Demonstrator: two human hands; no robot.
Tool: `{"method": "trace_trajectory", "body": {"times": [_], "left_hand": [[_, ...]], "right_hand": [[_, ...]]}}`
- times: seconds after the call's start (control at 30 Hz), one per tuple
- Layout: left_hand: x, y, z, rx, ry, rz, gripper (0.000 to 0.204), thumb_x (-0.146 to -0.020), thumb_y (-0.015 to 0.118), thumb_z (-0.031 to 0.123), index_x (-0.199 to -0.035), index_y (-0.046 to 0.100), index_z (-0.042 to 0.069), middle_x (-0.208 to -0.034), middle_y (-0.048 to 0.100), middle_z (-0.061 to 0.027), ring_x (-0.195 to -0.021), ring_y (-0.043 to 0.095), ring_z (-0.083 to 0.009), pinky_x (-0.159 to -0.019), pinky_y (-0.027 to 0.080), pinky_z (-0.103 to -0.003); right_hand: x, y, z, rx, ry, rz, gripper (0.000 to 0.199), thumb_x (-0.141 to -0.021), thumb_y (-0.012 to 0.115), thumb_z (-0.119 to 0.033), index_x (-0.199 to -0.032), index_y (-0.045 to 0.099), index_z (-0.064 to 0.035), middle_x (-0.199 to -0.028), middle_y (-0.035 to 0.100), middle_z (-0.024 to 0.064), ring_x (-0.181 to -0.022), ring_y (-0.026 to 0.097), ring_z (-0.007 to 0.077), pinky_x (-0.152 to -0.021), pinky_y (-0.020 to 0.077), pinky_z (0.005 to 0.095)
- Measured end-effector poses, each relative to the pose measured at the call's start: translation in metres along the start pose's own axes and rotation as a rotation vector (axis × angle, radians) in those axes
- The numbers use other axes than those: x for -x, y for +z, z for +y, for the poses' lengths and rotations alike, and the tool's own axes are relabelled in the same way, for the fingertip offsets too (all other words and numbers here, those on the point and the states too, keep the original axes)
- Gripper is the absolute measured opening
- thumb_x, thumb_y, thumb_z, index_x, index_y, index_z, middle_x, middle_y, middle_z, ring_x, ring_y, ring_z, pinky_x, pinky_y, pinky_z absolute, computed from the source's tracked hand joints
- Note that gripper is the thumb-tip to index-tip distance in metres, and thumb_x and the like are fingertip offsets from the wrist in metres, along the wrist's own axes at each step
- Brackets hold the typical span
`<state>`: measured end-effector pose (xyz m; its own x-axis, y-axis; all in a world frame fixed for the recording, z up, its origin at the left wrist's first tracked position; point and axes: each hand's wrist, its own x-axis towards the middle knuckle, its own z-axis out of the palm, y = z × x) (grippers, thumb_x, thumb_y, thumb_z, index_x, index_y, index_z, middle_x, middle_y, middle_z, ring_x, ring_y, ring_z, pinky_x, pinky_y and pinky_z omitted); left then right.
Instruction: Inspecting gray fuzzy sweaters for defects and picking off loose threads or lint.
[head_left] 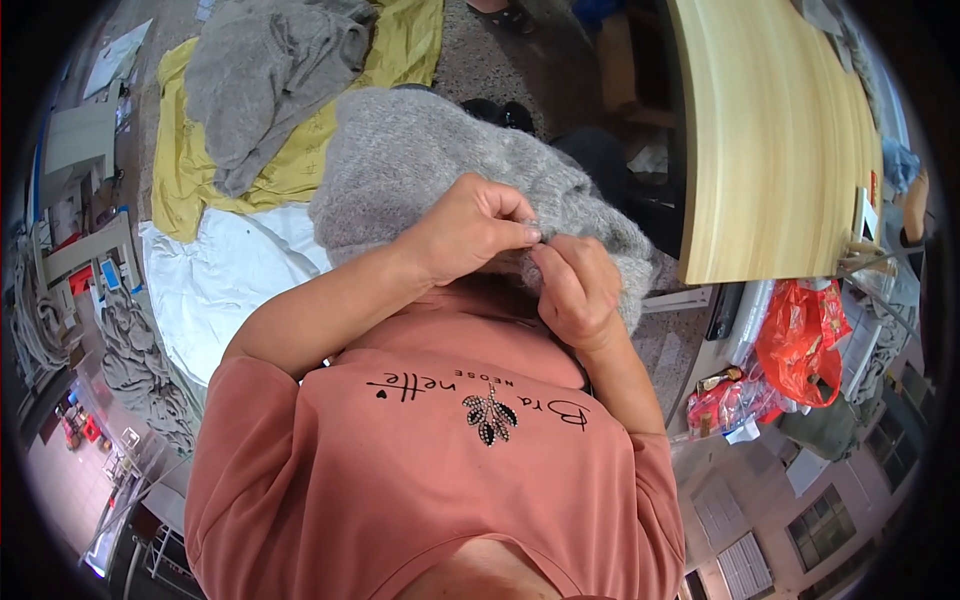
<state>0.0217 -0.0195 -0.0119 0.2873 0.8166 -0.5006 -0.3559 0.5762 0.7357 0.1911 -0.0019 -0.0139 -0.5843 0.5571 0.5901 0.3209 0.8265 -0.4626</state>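
Observation:
A grey knitted garment (420, 160) lies bunched over my lap, close to my chest. My left hand (470, 225) pinches its near edge between thumb and fingertips. My right hand (575, 285) is closed on the same edge right beside it, so the fingertips of both hands nearly touch. What exactly sits between the fingertips is too small to tell. My salmon-pink shirt fills the lower part of the view.
On the floor to the left lie a second grey garment (265, 70) on a yellow cloth (190, 170) and a white cloth (225, 275). A light wooden tabletop (770, 140) stands at the right. Below it sit a red plastic bag (800, 340) and small packets.

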Motion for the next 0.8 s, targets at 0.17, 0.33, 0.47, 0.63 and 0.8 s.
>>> {"method": "trace_trajectory", "body": {"times": [0.17, 0.33, 0.47, 0.63, 0.8], "left_hand": [[-0.003, -0.003, -0.006, -0.248, 0.147, -0.025, 0.010, -0.071, 0.060, -0.002, -0.081, 0.059, -0.004, -0.069, 0.058, -0.0025, -0.062, 0.052, -0.0059, -0.054, 0.043, -0.021], [-0.004, 0.001, -0.021, -0.279, 0.211, 0.027, 0.012, -0.070, 0.060, -0.003, -0.082, 0.060, -0.003, -0.069, 0.058, -0.0027, -0.062, 0.052, -0.0062, -0.054, 0.043, -0.021], [0.000, 0.001, -0.025, -0.335, 0.255, 0.084, 0.013, -0.071, 0.059, -0.005, -0.083, 0.061, -0.002, -0.070, 0.059, -0.0023, -0.061, 0.052, -0.0056, -0.054, 0.043, -0.021], [0.001, -0.001, -0.017, -0.413, 0.332, 0.095, 0.012, -0.071, 0.058, -0.005, -0.082, 0.062, -0.001, -0.071, 0.060, -0.0027, -0.065, 0.053, -0.0053, -0.055, 0.043, -0.021], [0.002, 0.000, -0.019, -0.561, 0.403, 0.149, 0.009, -0.072, 0.058, -0.005, -0.079, 0.062, -0.001, -0.072, 0.061, -0.0033, -0.064, 0.052, -0.0052, -0.056, 0.043, -0.021]], "right_hand": [[-0.001, -0.002, -0.005, 0.008, 0.111, -0.083, 0.020, -0.054, 0.063, 0.001, -0.074, 0.058, -0.0037, -0.076, 0.056, 0.0090, -0.061, 0.054, 0.0222, -0.050, 0.0432, 0.0304], [-0.004, -0.008, -0.003, -0.208, 0.410, -0.166, 0.023, -0.058, 0.052, 0.011, -0.075, 0.058, -0.0023, -0.083, 0.058, 0.0128, -0.069, 0.058, 0.0294, -0.059, 0.0474, 0.0332], [-0.008, -0.011, 0.002, -0.314, 0.495, -0.331, 0.023, -0.059, 0.049, 0.012, -0.077, 0.056, -0.0003, -0.084, 0.057, 0.0161, -0.071, 0.058, 0.0322, -0.063, 0.0472, 0.0330], [-0.006, -0.003, -0.001, -0.320, 0.735, -0.235, 0.028, -0.061, 0.045, 0.009, -0.087, 0.056, 0.0025, -0.081, 0.058, 0.0169, -0.072, 0.059, 0.0305, -0.066, 0.0458, 0.0317], [0.004, -0.003, 0.003, -0.231, 0.546, -0.342, 0.028, -0.063, 0.050, 0.007, -0.089, 0.057, -0.0012, -0.079, 0.059, 0.0146, -0.070, 0.060, 0.0306, -0.060, 0.0476, 0.0347]]}}
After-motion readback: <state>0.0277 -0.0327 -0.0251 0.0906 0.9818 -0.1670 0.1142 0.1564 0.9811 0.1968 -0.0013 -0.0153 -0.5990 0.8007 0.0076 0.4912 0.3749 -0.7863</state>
